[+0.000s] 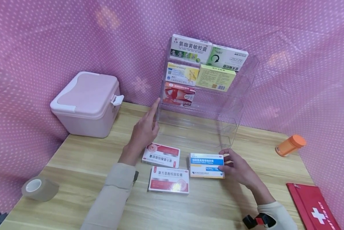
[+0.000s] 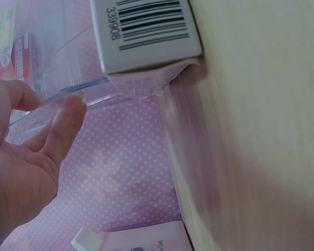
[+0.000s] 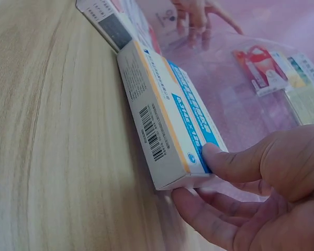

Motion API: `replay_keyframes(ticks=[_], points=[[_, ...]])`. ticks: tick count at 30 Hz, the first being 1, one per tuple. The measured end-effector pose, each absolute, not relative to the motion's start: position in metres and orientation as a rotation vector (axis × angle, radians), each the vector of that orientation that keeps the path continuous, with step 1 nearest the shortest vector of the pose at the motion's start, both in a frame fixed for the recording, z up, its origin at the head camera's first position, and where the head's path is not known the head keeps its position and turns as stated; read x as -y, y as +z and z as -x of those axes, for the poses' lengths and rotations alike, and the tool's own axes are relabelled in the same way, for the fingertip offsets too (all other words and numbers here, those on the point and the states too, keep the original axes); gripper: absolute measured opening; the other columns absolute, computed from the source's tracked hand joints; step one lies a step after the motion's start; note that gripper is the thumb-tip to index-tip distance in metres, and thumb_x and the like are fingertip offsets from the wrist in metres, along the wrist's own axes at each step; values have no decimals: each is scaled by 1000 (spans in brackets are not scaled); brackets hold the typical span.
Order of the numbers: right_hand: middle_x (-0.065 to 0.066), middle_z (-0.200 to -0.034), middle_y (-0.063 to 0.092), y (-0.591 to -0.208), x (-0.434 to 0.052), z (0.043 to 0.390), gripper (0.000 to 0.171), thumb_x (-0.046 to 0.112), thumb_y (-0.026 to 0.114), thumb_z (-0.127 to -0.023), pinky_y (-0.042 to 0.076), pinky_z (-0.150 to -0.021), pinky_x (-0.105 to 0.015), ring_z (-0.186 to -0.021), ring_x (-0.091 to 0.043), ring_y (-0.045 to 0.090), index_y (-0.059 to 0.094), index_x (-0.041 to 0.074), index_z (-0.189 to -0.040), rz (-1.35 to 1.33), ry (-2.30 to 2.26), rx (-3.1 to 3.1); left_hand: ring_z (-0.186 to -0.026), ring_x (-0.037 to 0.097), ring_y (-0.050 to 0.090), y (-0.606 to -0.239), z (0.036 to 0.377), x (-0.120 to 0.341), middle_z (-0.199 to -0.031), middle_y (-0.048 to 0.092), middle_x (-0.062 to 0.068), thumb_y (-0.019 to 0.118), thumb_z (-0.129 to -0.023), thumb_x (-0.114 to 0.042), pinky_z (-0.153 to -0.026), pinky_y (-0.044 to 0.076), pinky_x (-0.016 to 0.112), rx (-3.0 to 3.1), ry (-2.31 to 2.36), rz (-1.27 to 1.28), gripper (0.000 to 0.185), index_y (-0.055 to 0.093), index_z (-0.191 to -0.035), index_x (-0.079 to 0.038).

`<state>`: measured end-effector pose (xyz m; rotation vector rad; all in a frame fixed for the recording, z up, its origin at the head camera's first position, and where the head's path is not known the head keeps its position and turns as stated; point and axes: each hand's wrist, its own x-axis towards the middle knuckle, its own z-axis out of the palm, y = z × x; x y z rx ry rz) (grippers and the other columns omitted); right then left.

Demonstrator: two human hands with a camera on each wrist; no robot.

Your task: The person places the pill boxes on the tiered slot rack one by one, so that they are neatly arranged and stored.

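Observation:
My right hand (image 1: 241, 171) pinches the right end of a white, blue and orange medicine box (image 1: 206, 165). In the right wrist view the thumb lies on its printed face and the fingers at its end and underside. My left hand (image 1: 144, 129) touches the left edge of a clear acrylic display rack (image 1: 195, 119), its index finger extended. Two red-and-white capsule boxes lie beside the left forearm, an upper one (image 1: 161, 155) and a lower one (image 1: 169, 180). The rack's upper tiers hold several medicine boxes, among them a red one (image 1: 179, 94) and a yellow-green one (image 1: 216, 78).
A pink lidded case (image 1: 85, 102) stands at the back left. A roll of tape (image 1: 40, 189) sits at the left edge. To the right are an orange bottle (image 1: 290, 145) and a red first-aid pouch (image 1: 313, 206). Dotted pink fabric (image 1: 140, 48) hangs behind the table.

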<state>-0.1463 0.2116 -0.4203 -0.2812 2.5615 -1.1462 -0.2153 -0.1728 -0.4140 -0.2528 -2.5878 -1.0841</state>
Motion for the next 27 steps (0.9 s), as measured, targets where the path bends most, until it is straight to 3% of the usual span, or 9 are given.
replay_keyframes(ticks=[4, 13, 27], points=[[-28, -133, 66, -419, -212, 146, 44, 1, 70, -100, 61, -98, -49, -118, -38, 68, 51, 4, -140, 304, -1182, -2564, -100, 34, 66, -413, 215, 172, -168, 48, 13, 64, -101, 0, -70, 57, 43, 2592, -1084, 249, 98, 12, -174, -40], [-28, -131, 66, -416, -214, 146, 46, 0, 70, -99, 62, -86, -33, -115, -35, 68, 50, 3, -140, 321, -1263, -2528, -105, 36, 67, -413, 214, 172, -170, 46, 13, 63, -100, 1, -71, 59, 45, 2594, -1088, 243, 96, 14, -174, -36], [-28, -133, 65, -407, -214, 148, 48, 0, 69, -101, 62, -91, -36, -116, -37, 70, 50, 4, -144, 336, -1247, -2584, -104, 35, 67, -412, 214, 172, -171, 45, 12, 62, -101, -1, -71, 58, 45, 2601, -1091, 245, 97, 11, -174, -40]])
